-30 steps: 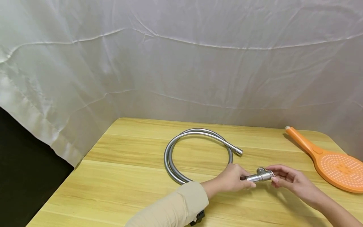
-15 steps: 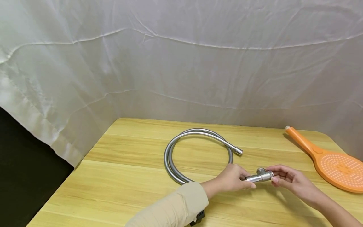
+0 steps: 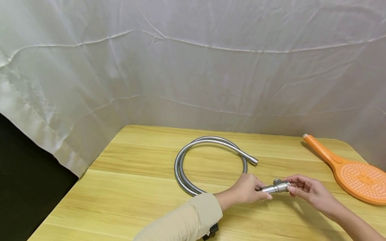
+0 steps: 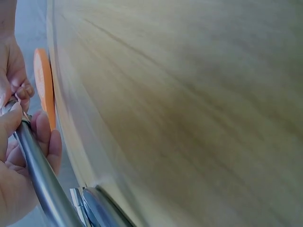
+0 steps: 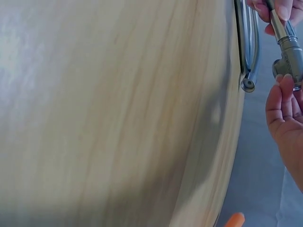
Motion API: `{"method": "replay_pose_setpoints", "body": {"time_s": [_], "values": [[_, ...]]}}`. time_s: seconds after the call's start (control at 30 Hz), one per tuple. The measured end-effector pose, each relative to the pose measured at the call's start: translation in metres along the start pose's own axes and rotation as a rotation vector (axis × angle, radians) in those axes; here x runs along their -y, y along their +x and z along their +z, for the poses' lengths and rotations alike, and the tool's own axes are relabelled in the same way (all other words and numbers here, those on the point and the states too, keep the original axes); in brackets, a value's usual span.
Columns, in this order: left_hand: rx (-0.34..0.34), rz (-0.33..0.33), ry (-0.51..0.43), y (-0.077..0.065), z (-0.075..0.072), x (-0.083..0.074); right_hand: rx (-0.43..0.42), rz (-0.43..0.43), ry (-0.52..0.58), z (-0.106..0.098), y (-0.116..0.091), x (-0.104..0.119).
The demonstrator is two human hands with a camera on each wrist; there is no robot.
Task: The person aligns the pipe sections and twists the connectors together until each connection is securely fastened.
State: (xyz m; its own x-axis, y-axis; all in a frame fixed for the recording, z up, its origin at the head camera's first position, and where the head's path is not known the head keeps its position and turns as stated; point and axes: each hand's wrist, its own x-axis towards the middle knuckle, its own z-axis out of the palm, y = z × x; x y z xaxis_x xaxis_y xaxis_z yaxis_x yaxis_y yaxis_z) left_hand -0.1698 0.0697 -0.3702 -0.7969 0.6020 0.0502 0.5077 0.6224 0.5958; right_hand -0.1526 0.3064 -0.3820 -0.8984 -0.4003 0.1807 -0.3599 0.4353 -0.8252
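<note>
A silver shower hose (image 3: 180, 164) lies coiled on the table, and its near end runs into my left hand (image 3: 245, 189). That hand grips the hose by its metal end, as the left wrist view shows with the hose (image 4: 45, 179) passing between thumb and fingers. Joined to or touching this end is a small chrome angle valve (image 3: 280, 186) with a round side part pointing up. My right hand (image 3: 313, 194) pinches the valve's far end between thumb and fingertips. In the right wrist view the valve (image 5: 289, 59) sits between both hands, above the table. The exact joint is partly hidden by my left fingers.
An orange shower head (image 3: 360, 177) lies face up at the table's right, its handle pointing to the back. The hose's free end (image 3: 254, 161) rests behind my left hand. A pale cloth (image 3: 193, 73) hangs behind the wood-grain table (image 3: 120, 201).
My right fingertips and the valve have shifted very slightly, the valve's round side part sitting a touch lower. My left hand, the hose coil and the shower head stay where they were.
</note>
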Motion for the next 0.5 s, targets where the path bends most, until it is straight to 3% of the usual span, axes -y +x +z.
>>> {"method": "replay_pose_setpoints", "body": {"time_s": [0.13,0.5], "values": [[-0.024,0.006,0.035,0.0004,0.0008,-0.0008,-0.026,0.051,-0.078,0.0018,0.0012,0.0020],[-0.056,0.014,0.121,0.0010,0.0037,-0.0016,-0.009,0.096,-0.049,0.0024,0.0014,0.0015]]}}
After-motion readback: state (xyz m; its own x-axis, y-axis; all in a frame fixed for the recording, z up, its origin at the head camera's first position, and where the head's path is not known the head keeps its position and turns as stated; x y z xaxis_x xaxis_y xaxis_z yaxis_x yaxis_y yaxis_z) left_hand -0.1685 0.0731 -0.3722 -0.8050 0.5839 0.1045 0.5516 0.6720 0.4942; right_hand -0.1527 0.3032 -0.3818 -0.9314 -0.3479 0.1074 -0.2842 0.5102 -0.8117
